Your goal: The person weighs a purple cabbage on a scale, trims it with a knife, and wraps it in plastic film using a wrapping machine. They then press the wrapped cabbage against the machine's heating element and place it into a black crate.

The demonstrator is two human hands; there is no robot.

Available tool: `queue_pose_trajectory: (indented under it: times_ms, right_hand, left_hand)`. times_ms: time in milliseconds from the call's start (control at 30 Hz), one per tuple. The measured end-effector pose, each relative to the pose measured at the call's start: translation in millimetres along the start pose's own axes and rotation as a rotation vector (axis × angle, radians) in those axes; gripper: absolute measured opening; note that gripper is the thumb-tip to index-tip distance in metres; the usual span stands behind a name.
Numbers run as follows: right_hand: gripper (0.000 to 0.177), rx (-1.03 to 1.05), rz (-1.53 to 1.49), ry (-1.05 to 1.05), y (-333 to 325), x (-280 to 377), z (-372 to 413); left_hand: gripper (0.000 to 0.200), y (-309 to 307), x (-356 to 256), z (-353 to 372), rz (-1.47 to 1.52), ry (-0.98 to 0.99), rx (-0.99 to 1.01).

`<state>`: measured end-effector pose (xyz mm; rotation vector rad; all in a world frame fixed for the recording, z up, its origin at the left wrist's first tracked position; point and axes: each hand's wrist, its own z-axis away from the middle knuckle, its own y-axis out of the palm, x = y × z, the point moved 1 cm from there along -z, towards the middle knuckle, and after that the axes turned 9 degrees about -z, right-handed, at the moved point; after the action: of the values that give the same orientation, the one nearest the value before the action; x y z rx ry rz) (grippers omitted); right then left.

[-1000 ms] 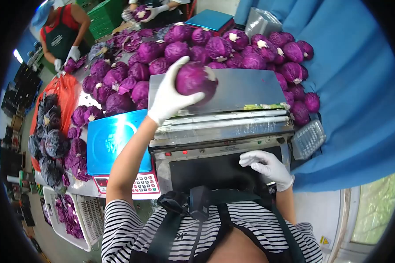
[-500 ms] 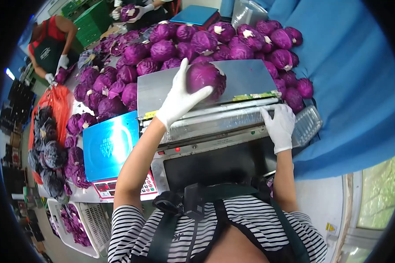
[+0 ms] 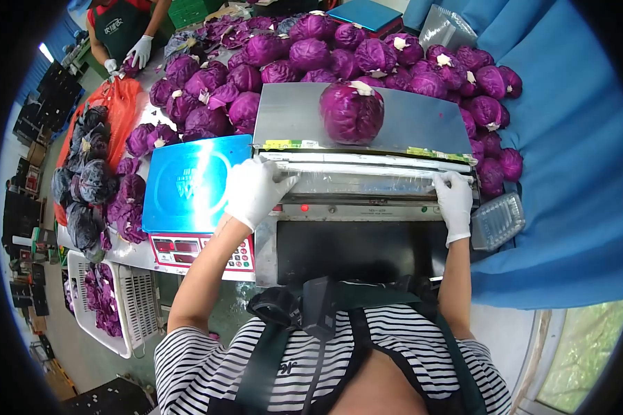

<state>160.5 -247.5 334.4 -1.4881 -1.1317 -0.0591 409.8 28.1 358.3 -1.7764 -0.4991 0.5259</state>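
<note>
Head view shows the right hand (image 3: pixel 455 207) pinching the clear film (image 3: pixel 367 183), the left hand (image 3: pixel 251 194) at its other end, grip unclear; even, level tension should limit wrinkles.

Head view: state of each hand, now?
Left hand: at left end of white bars, grip unclear.
Right hand: fingers curled at their right end, grip unclear.
</note>
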Motion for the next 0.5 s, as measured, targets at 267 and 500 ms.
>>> queue_pose_trajectory:
  times_ms: [267,500]
  right_hand:
    - [0.029,0.485,-1.319,0.533,-42,33,10]
    - [0.032,1.149,-2.143,1.467,-80,34,37]
  left_hand:
    - [0.020,-34,-20,0,1.218,-0.462,0.389]
    - [0.039,-48,-12,54,2.016,-0.142,0.844]
